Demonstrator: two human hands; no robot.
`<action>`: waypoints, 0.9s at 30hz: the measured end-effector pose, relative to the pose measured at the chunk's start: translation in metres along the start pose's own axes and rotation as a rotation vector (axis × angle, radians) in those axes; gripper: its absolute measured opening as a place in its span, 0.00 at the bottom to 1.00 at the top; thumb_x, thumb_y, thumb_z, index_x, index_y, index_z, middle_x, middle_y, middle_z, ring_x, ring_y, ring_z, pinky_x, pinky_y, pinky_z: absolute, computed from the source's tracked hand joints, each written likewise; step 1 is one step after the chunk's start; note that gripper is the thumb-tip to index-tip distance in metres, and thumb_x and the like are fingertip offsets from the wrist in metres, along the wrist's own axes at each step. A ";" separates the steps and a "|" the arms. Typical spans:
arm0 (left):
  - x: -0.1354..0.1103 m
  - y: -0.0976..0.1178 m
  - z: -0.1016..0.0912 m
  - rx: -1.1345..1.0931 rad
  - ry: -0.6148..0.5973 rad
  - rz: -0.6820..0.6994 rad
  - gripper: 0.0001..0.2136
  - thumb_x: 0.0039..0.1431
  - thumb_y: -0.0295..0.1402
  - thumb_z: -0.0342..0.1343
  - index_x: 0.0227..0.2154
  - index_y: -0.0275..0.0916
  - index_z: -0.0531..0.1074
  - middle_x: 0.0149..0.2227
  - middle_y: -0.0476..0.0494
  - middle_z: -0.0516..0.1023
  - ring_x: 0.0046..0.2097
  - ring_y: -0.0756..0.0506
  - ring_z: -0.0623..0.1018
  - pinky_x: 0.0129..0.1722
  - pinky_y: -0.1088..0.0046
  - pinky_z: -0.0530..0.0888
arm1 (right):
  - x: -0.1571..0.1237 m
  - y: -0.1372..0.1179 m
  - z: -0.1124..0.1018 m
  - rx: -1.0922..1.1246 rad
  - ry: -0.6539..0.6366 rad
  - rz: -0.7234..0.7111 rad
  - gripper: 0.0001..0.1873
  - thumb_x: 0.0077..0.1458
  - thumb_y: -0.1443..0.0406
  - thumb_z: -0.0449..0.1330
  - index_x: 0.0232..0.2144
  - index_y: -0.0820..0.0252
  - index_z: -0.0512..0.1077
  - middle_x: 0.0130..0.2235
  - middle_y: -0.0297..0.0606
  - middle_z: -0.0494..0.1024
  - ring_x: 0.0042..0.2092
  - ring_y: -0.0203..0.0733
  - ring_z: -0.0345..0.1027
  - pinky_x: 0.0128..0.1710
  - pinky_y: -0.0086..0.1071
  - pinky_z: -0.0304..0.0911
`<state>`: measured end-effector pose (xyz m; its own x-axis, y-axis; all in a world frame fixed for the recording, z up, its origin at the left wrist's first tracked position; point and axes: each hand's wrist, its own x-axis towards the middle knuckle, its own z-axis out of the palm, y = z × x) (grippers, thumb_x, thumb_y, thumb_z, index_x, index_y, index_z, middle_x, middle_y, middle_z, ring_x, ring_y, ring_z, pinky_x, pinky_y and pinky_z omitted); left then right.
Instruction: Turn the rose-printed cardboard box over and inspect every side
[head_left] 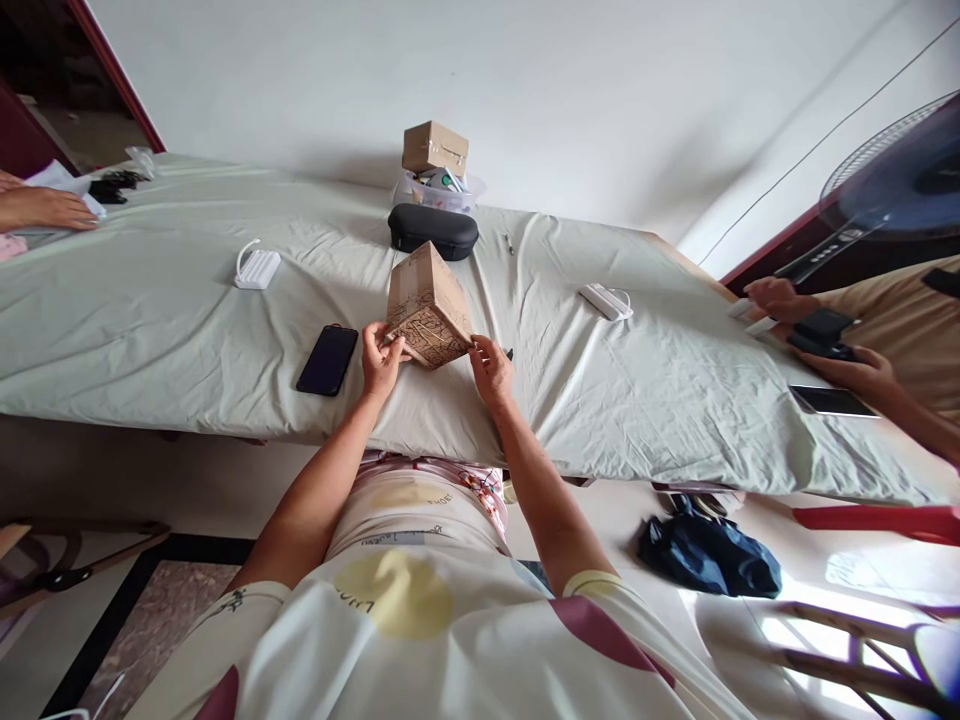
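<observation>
Between my two hands a brown cardboard box (427, 305) is held tilted above the cloth, with dark scribbled lines on the side toward me. My left hand (382, 358) pinches its left lower corner between thumb and fingers. At the opposite corner, the fingers of my right hand (491, 368) are closed on the edge. A small dark tip pokes out beside my right hand; I cannot make out what it is. Left of my left hand lies a black smartphone (328, 360). Just behind the box is a black zip case (433, 231).
A clear plastic bin (472, 190) with another cardboard box (435, 148) on top stands by the wall. White power banks (258, 269) (606, 302) lie on either side. Other people's hands are at the far left (45, 205) and right (847, 365), the right ones holding a dark device.
</observation>
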<state>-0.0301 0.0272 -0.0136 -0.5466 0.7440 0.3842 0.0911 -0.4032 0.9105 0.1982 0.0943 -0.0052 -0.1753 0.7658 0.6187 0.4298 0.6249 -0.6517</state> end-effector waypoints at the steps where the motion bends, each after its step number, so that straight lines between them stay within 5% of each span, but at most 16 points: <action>1: 0.000 0.001 0.000 -0.006 -0.001 -0.023 0.28 0.61 0.61 0.61 0.50 0.44 0.63 0.50 0.39 0.78 0.45 0.42 0.85 0.34 0.68 0.87 | 0.000 0.002 0.000 0.025 0.007 0.014 0.22 0.69 0.49 0.56 0.54 0.55 0.76 0.42 0.41 0.83 0.36 0.41 0.77 0.34 0.33 0.75; 6: -0.002 0.003 -0.001 0.046 -0.029 -0.043 0.27 0.61 0.63 0.58 0.40 0.44 0.62 0.36 0.46 0.77 0.35 0.45 0.84 0.29 0.71 0.83 | 0.001 0.011 0.003 0.167 0.069 0.047 0.24 0.68 0.47 0.57 0.58 0.52 0.71 0.40 0.37 0.82 0.37 0.41 0.79 0.37 0.35 0.78; 19: 0.001 -0.004 -0.001 -0.038 -0.085 -0.099 0.29 0.61 0.66 0.58 0.37 0.45 0.59 0.32 0.48 0.79 0.32 0.42 0.87 0.29 0.66 0.84 | 0.000 0.003 0.002 0.013 -0.016 0.030 0.20 0.67 0.52 0.59 0.55 0.54 0.74 0.40 0.39 0.85 0.40 0.45 0.80 0.40 0.38 0.76; 27: 0.002 -0.003 -0.002 -0.098 -0.129 -0.182 0.22 0.68 0.56 0.57 0.43 0.42 0.61 0.32 0.46 0.80 0.37 0.37 0.89 0.35 0.59 0.87 | -0.002 -0.001 0.001 -0.025 -0.046 -0.047 0.27 0.67 0.50 0.59 0.63 0.53 0.70 0.35 0.33 0.83 0.32 0.40 0.76 0.39 0.35 0.76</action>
<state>-0.0338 0.0289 -0.0156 -0.4356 0.8684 0.2369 -0.0844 -0.3014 0.9498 0.1972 0.0922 -0.0064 -0.2361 0.7423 0.6272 0.4418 0.6568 -0.6111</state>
